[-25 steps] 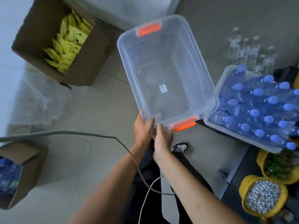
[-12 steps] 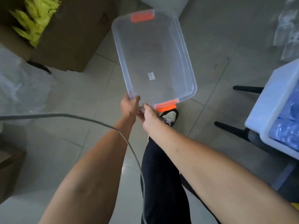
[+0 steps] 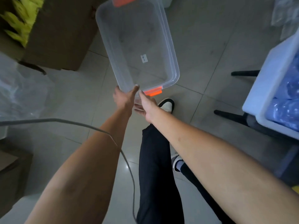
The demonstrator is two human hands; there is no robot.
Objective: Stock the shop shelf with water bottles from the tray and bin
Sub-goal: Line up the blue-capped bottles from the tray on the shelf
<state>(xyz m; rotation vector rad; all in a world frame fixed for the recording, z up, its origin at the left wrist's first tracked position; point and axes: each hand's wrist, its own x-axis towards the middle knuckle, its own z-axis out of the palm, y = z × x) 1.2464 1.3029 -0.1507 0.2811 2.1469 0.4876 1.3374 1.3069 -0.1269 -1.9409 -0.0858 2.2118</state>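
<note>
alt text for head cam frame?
Left hand and right hand grip the near end of an empty clear plastic bin with orange latches, tiled floor beneath. Tray of blurred blue bottles at right; cardboard box with yellow packets upper left.

My forearms (image 3: 90, 167) are bare right down to my left hand (image 3: 124, 99) and right hand (image 3: 148, 105). I wear long black trousers (image 3: 155, 167), white shoes (image 3: 166, 105) edged in black, and a blue-grey sock (image 3: 178, 164). A thin grey cable (image 3: 127, 160) runs down my front.
</note>
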